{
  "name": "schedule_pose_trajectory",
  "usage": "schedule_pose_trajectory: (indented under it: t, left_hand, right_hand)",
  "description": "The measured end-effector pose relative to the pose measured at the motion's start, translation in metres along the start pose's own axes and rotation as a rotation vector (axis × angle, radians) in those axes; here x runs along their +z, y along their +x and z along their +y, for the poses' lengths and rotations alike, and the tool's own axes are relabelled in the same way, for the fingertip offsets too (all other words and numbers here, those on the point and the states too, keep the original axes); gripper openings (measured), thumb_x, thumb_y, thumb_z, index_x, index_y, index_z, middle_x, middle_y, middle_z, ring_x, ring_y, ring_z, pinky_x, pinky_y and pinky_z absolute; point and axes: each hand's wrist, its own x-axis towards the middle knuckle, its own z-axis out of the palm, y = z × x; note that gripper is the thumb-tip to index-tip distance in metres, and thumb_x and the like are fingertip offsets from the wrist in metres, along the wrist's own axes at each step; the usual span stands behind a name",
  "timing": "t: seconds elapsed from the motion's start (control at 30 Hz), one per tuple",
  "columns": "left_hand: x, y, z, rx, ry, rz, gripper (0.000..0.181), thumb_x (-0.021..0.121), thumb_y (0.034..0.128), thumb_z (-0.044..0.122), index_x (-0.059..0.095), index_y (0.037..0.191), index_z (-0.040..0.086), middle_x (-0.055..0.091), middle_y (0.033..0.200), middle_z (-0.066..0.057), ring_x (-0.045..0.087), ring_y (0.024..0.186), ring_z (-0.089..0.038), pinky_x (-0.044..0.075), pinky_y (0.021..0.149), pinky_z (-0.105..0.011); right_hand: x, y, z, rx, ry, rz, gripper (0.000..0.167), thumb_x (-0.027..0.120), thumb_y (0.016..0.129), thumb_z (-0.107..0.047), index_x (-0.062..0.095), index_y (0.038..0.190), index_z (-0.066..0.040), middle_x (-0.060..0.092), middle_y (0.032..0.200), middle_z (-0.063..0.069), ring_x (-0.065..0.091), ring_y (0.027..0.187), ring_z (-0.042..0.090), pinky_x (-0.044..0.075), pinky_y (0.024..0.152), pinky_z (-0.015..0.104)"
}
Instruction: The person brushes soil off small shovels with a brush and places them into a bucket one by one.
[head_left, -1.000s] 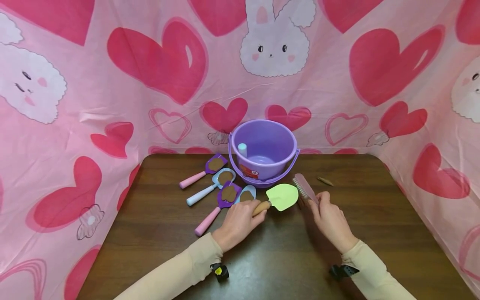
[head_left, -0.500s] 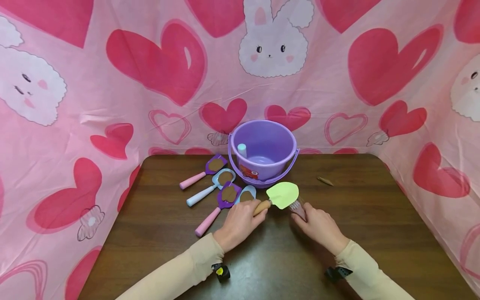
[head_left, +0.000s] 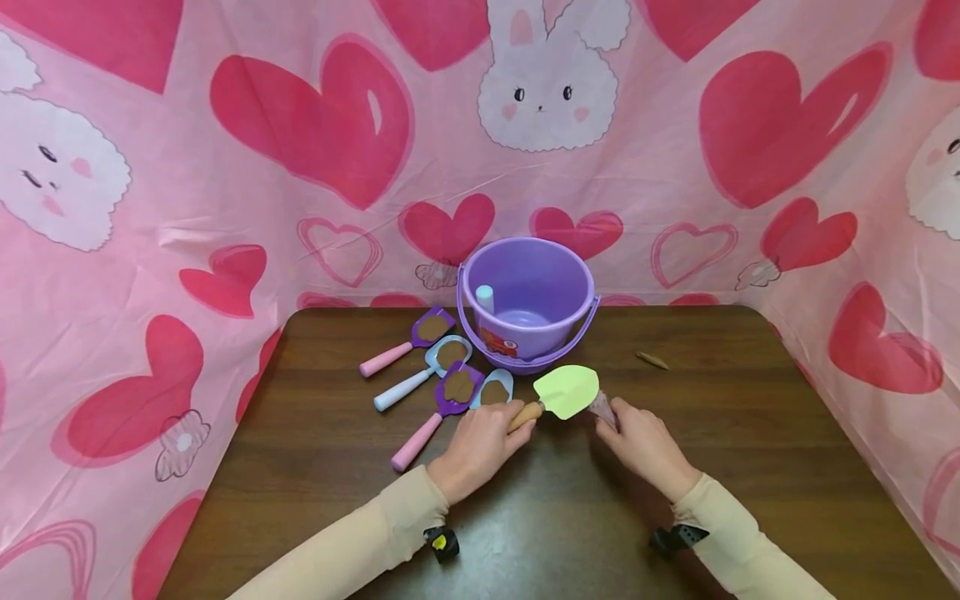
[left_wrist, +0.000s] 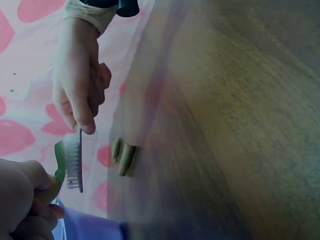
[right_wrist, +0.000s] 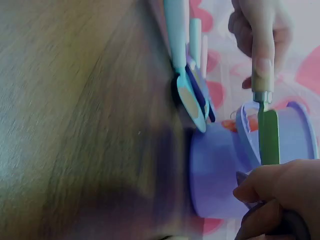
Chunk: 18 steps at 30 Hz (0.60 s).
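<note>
L hand (head_left: 480, 446) grips trowel (head_left: 567, 392), long axis twd R hand (head_left: 651, 447); latter grips brush (head_left: 603, 411), bristles facing trowel's R end.

From the head, the bench (head_left: 555, 508) is viewed forward and downward from well back, with the heart-print backdrop (head_left: 450, 171) taken in behind. By the left wrist camera, the scene is shown close up and turned sideways, facing the right hand (left_wrist: 80, 85) and brush (left_wrist: 75, 165); by the right wrist camera, likewise sideways, the left hand (right_wrist: 262, 35) and green trowel (right_wrist: 270, 132) are faced. The purple bucket (head_left: 538, 340) is shared by all three views
</note>
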Motion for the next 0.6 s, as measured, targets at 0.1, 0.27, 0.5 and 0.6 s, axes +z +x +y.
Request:
schedule_pose_trajectory:
  t: [0.1,0.27,0.5,0.6]
  left_hand:
    - [0.002,-0.001,0.0,0.006,0.011,0.004,0.024,0.072,0.0981,0.023,0.055,0.083,0.014,0.046,0.066,0.005,0.047,0.058,-0.012,0.039,0.052,-0.027]
    - [0.004,0.0,0.002,0.018,0.019,0.004,0.022,0.071,0.099,0.024,0.056,0.087,0.013,0.046,0.067,0.005,0.047,0.057,-0.011,0.038,0.051,-0.026]
    - [0.003,0.0,0.002,0.023,0.004,-0.01,0.025,0.071,0.0989,0.024,0.054,0.083,0.014,0.042,0.065,0.007,0.045,0.056,-0.01,0.036,0.051,-0.024]
    - [0.003,-0.001,0.003,0.017,0.0,-0.019,0.026,0.071,0.0991,0.025,0.054,0.082,0.014,0.042,0.064,0.008,0.045,0.056,-0.009,0.036,0.051,-0.024]
  right_hand:
    - [0.003,-0.001,0.002,-0.023,-0.017,0.003,0.02,0.068,0.093,-0.009,0.051,0.082,-0.008,0.042,0.065,0.0,0.042,0.056,0.016,0.037,0.052,0.033]
    - [0.012,-0.002,-0.004,-0.094,-0.01,-0.046,0.014,0.07,0.092,-0.011,0.057,0.089,-0.008,0.044,0.065,-0.004,0.043,0.056,0.013,0.039,0.053,0.031]
    - [0.006,-0.002,0.005,-0.057,-0.014,0.012,0.018,0.07,0.091,-0.01,0.053,0.084,-0.01,0.041,0.064,-0.003,0.041,0.056,0.014,0.037,0.052,0.032]
    - [0.003,-0.002,0.011,-0.014,-0.006,0.045,0.023,0.067,0.092,-0.01,0.048,0.079,-0.01,0.039,0.065,-0.001,0.041,0.056,0.016,0.035,0.053,0.032]
